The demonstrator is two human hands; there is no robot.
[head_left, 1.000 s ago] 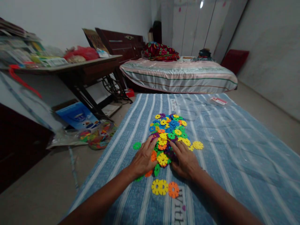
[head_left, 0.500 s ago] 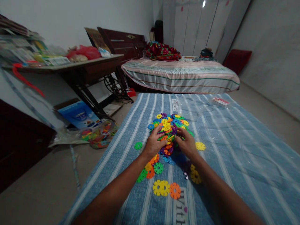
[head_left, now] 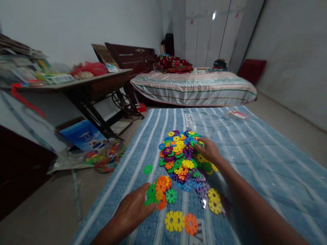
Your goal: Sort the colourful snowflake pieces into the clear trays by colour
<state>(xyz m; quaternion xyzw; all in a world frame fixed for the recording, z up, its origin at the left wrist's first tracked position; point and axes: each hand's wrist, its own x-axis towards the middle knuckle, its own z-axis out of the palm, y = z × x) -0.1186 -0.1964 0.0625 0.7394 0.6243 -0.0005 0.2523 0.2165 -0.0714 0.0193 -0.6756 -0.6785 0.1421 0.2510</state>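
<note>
A heap of colourful snowflake-shaped plastic discs [head_left: 180,153] lies on a blue striped sheet [head_left: 242,160]. My right hand [head_left: 208,149] rests on the heap's right side, its fingers curled over a green disc at the top. My left hand [head_left: 134,209] lies low on the sheet, fingers stretched out and touching a small cluster of green and orange discs [head_left: 159,192]. Two joined yellow discs [head_left: 174,221] and an orange disc [head_left: 190,224] sit nearest me. A lone green disc [head_left: 148,169] lies to the left.
A dark table [head_left: 84,80] piled with papers and bags stands at the left, with a blue box [head_left: 85,136] and a plastic bag of discs [head_left: 107,156] under it. A striped bed [head_left: 194,85] stands behind the sheet. White wardrobes [head_left: 212,30] fill the back wall.
My left hand has drawn back from the heap to the near-left cluster. My right hand has stayed on the heap's right side. The discs are spread out wider towards me.
</note>
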